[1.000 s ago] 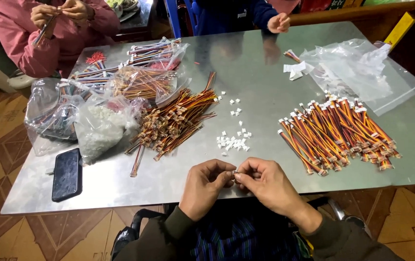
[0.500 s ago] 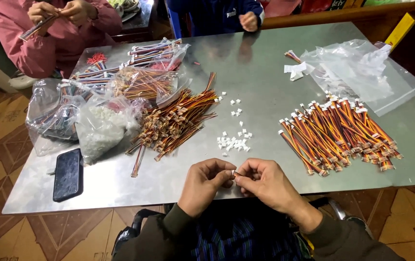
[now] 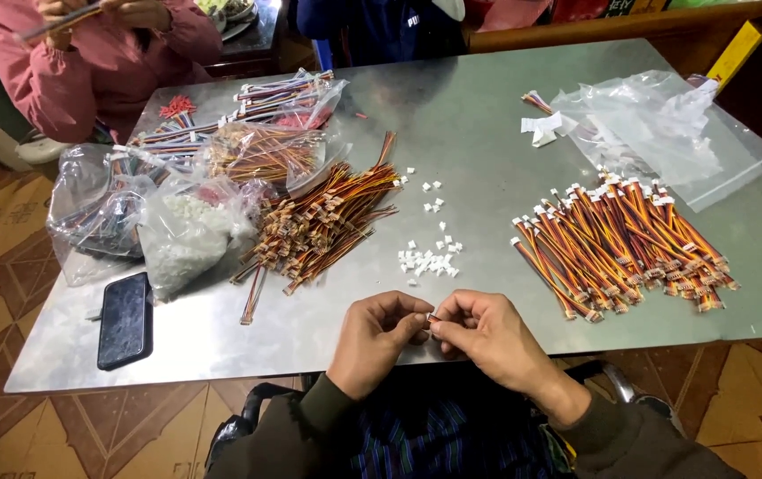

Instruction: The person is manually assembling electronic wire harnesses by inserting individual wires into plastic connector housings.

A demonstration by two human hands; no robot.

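Note:
My left hand [image 3: 381,335] and my right hand [image 3: 486,333] meet at the near edge of a metal table [image 3: 452,115], fingertips pinched together on a small wire connector [image 3: 432,317]. Just beyond them lies a scatter of small white plastic connector housings [image 3: 428,258]. A heap of loose striped wire leads [image 3: 321,226] lies to the left of the housings. A neat pile of wire leads with white plugs fitted [image 3: 619,241] lies to the right.
Clear plastic bags of white parts [image 3: 184,235] and more wire bundles [image 3: 257,146] crowd the left side, with a black phone [image 3: 125,319] at the near left. An empty clear bag [image 3: 665,124] lies far right. A person in pink [image 3: 88,53] and another person [image 3: 381,27] sit opposite.
My hands have stayed at the table edge, fingers shifting slightly on the small connector. The people opposite have moved their hands a little.

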